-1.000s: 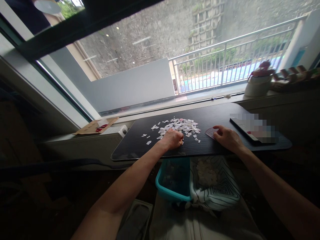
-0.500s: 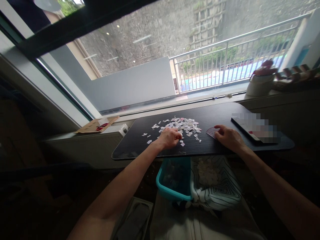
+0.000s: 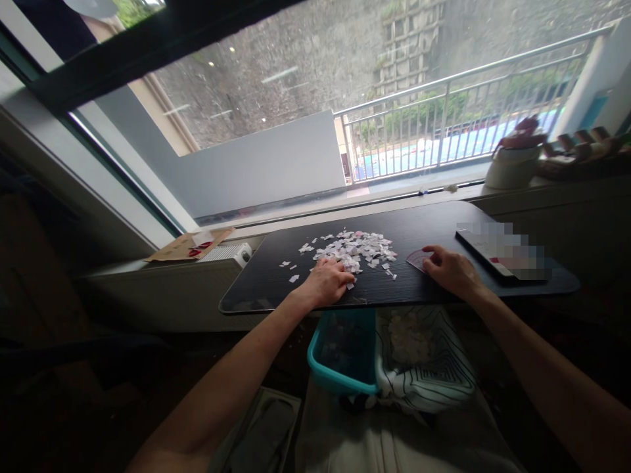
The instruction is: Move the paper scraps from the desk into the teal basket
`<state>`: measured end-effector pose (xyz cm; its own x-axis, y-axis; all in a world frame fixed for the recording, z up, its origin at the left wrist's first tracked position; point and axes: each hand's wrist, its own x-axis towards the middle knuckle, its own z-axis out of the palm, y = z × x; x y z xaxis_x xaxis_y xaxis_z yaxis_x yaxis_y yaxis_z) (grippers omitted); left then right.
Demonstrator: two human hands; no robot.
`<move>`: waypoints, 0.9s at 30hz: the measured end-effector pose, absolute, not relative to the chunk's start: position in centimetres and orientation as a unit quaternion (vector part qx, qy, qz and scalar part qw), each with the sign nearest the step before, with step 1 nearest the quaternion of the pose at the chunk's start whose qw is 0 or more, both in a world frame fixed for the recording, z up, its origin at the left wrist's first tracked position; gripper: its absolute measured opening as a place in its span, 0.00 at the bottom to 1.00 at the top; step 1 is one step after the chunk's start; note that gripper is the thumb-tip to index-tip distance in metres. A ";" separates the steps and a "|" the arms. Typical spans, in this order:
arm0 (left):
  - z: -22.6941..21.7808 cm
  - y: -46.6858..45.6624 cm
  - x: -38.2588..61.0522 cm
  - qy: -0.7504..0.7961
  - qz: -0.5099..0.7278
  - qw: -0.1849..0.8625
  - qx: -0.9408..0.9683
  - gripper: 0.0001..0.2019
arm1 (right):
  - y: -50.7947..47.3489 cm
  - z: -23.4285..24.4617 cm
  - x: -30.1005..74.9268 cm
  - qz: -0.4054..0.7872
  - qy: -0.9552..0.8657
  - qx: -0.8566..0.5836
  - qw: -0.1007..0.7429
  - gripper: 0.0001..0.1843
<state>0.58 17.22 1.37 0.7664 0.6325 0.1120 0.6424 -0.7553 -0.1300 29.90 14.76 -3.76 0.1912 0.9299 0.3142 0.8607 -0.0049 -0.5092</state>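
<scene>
A loose heap of small white and pinkish paper scraps (image 3: 362,248) lies on the dark table (image 3: 424,220). My left hand (image 3: 329,281) is at the near edge of the heap, palm down with the fingers bent together. Its fingertips press on a paper scrap (image 3: 351,286) on the tabletop; part of the grip is hidden. To the right of the heap, my right hand (image 3: 451,270) pinches a clear, thin protractor (image 3: 417,260) with reddish markings between thumb and fingers. The protractor is tilted up near the table surface.
A flat, partly blurred-out device (image 3: 486,253) lies on the table's right side. Below the near edge, a turquoise bin (image 3: 315,361) and a patterned cloth-lined container (image 3: 444,387) holding paper pieces sit on my lap. Red scissors (image 3: 200,249) rest on brown paper by the window.
My left hand has moved left and slightly toward me, and a paper scrap near its fingertips has shifted with it. My right hand and the protractor have stayed in place.
</scene>
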 end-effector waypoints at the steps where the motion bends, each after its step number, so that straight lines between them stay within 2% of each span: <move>1: 1.4 17.2 0.9 -0.337 -0.027 0.080 -0.938 0.12 | 14.8 -3.8 29.9 0.056 -0.634 -0.706 0.311 0.22; 6: 1.5 16.9 1.9 -0.331 -0.030 0.083 -0.940 0.17 | 14.7 -3.7 29.9 0.060 -0.630 -0.711 0.307 0.23; 12: 1.6 16.3 0.1 -0.338 -0.027 0.074 -0.938 0.11 | 14.8 -3.7 29.8 0.056 -0.632 -0.708 0.310 0.22; 20: 1.8 15.5 -0.5 -0.386 -0.074 0.079 -0.916 0.11 | 14.7 -3.5 30.1 0.062 -0.630 -0.704 0.321 0.23; 25: 1.7 12.0 -1.3 -0.438 -0.141 0.081 -0.884 0.08 | 14.4 -3.6 29.8 0.109 -0.637 -0.640 0.415 0.24; 27: 0.9 10.0 -1.7 -0.492 -0.187 0.043 -0.849 0.07 | 14.1 -3.4 29.1 0.149 -0.650 -0.585 0.462 0.24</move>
<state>-1.70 10.05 0.86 0.4451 0.8201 0.3596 0.8522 -0.5113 0.1113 29.09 14.15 -3.43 0.1117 0.8981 0.4253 0.6231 0.2701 -0.7340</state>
